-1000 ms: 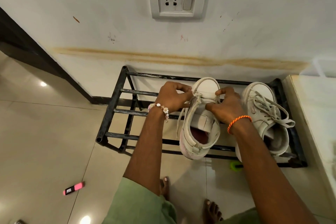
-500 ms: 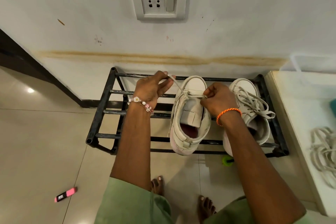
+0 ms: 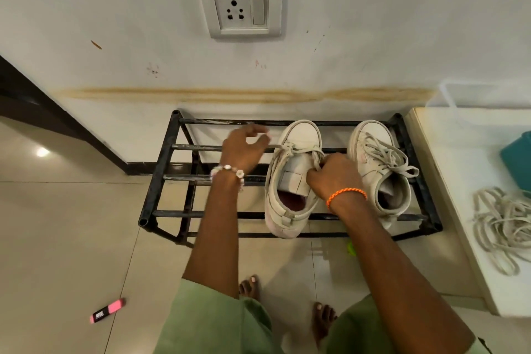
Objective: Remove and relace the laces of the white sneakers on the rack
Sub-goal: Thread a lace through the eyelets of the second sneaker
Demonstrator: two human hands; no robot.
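Two white sneakers stand on a black metal rack (image 3: 161, 181) against the wall. The left sneaker (image 3: 304, 133) has its lace (image 3: 283, 147) threaded only through the eyelets nearest the toe, and its tongue lies bare. My left hand (image 3: 242, 149) is just left of that shoe and pinches one strand of the lace, which runs taut to the eyelets. My right hand (image 3: 334, 177) rests on the shoe's right side, its fingers curled round the other strand beside the tongue. The right sneaker (image 3: 372, 135) is fully laced, with loose ends lying across it.
A loose bundle of lace (image 3: 501, 227) and a teal object (image 3: 518, 161) lie on a white surface to the right of the rack. A pink highlighter (image 3: 107, 310) lies on the tiled floor at left. A small green object (image 3: 350, 248) sits under the rack. My bare feet are below.
My left hand has drawn the lace strand out to the left and dropped lower. My right hand has slid down from the eyelets to the side of the tongue.
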